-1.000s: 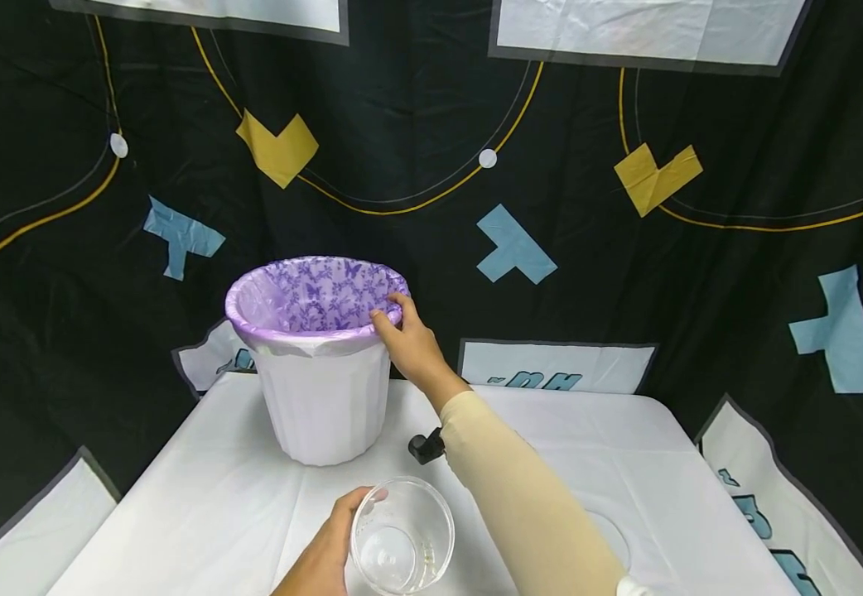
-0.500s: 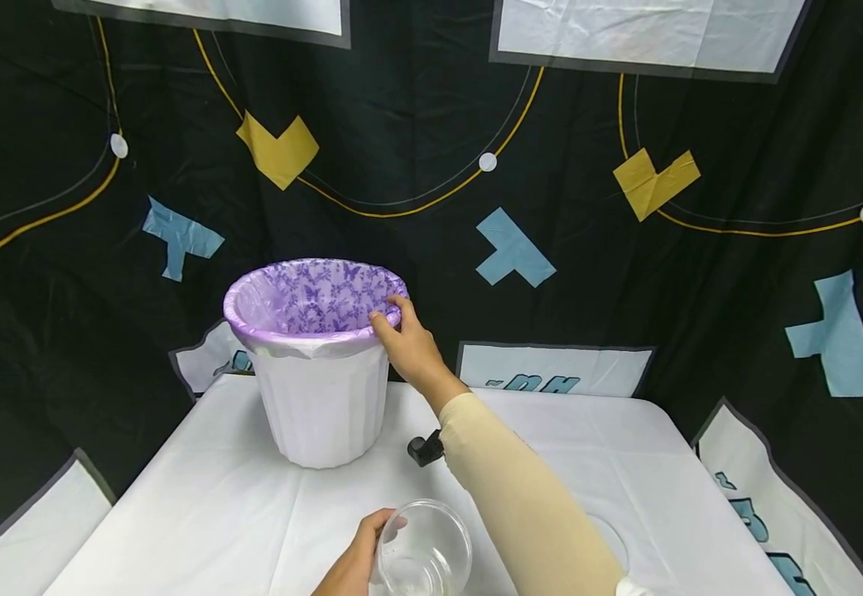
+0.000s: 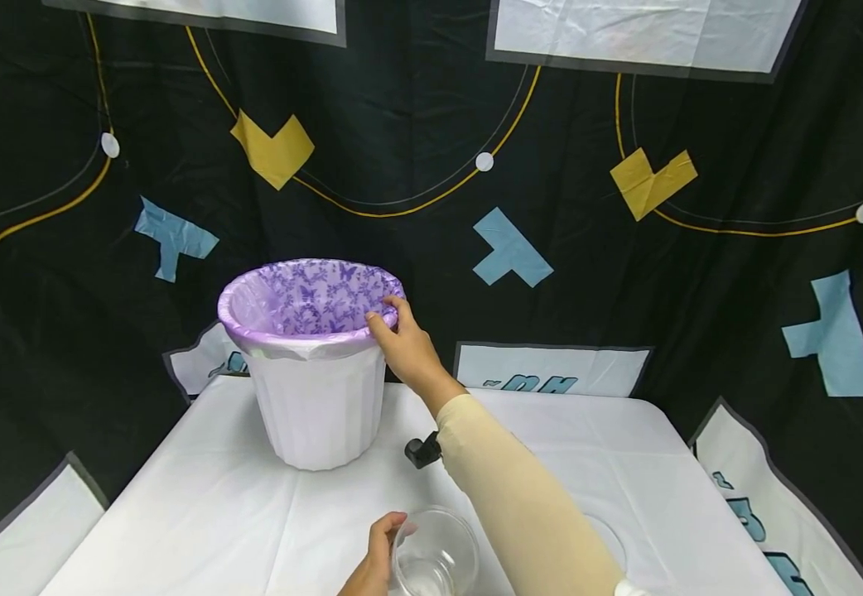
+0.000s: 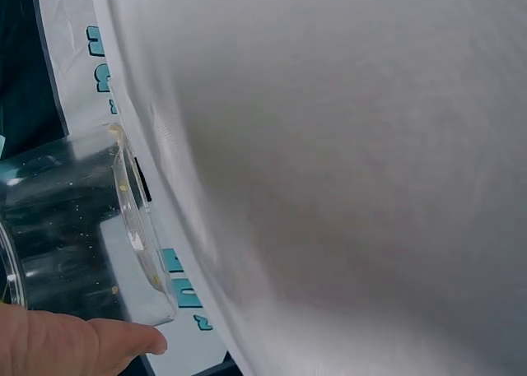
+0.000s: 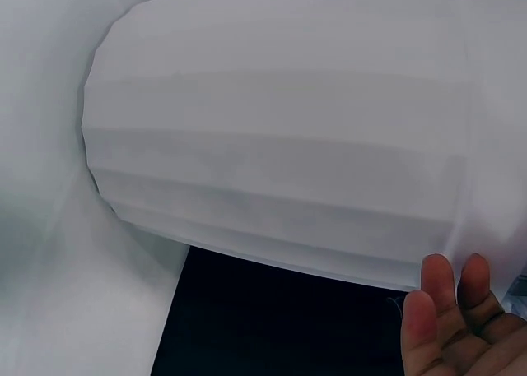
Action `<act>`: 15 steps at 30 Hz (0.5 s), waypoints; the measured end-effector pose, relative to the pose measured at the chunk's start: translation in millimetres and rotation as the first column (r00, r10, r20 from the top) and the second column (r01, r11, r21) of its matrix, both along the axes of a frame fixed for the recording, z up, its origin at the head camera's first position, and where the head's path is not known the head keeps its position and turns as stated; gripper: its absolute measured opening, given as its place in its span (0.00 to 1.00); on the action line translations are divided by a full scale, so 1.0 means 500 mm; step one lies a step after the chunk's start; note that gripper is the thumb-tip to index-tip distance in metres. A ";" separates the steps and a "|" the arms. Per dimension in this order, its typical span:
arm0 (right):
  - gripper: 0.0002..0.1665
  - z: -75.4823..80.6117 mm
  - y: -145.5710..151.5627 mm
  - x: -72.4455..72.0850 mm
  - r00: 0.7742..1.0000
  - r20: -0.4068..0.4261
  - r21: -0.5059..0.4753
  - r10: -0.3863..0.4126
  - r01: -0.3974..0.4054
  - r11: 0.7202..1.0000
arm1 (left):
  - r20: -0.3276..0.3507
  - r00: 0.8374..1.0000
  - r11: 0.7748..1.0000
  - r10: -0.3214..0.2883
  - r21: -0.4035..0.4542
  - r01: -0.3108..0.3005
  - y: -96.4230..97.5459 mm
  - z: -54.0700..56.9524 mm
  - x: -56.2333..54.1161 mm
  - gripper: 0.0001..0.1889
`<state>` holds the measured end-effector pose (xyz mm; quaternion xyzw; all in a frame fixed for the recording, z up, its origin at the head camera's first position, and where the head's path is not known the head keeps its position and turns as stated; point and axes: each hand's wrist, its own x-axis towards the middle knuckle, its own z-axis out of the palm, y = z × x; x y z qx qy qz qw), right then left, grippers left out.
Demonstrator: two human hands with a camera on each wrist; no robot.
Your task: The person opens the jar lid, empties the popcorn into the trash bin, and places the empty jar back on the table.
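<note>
My left hand (image 3: 378, 553) holds a clear plastic tub (image 3: 436, 555) low at the front of the table in the head view, its round mouth facing up toward the camera. In the left wrist view, the thumb lies along the tub (image 4: 66, 220), and a few small yellowish specks cling inside it. My right hand (image 3: 411, 352) grips the right side of the rim of a white trash can (image 3: 320, 406). A purple patterned bag (image 3: 320, 290) lines the can and folds over its rim. Several fingertips (image 5: 438, 279) show against the can's outer wall in the right wrist view.
The can stands upright at the back left of a white-covered table (image 3: 200, 497). A thin clear disc (image 3: 610, 542) lies at the right, partly behind the right sleeve (image 3: 528, 497). A black curtain (image 3: 402, 99) hangs close behind the table.
My left hand has carried the tub to the right and down toward the table's near edge. My right hand keeps its place on the can's rim.
</note>
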<state>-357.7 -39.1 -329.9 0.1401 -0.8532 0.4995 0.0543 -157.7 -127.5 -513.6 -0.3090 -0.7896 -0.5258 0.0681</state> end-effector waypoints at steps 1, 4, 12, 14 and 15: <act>0.39 -0.001 0.000 0.000 1.000 0.000 0.001 0.001 -0.001 1.000 | 0.006 1.000 1.000 -0.003 -0.002 0.003 0.000 -0.011 -0.004 0.56; 0.39 -0.001 0.000 0.001 1.000 0.002 -0.002 0.005 -0.005 1.000 | 0.022 1.000 0.999 -0.006 -0.052 0.007 -0.001 -0.045 -0.017 0.57; 0.39 -0.003 0.003 0.000 1.000 0.002 -0.007 0.010 -0.010 1.000 | 0.124 0.992 0.998 0.004 -0.066 0.004 0.006 -0.043 -0.016 0.56; 0.39 -0.002 0.004 -0.001 1.000 0.001 -0.005 0.010 -0.010 1.000 | 0.124 0.992 0.996 0.014 -0.084 -0.004 0.008 -0.032 -0.013 0.56; 0.39 -0.001 0.005 -0.001 1.000 0.000 -0.004 0.009 -0.009 1.000 | 0.130 0.991 0.996 0.018 -0.091 -0.006 0.009 -0.024 -0.011 0.55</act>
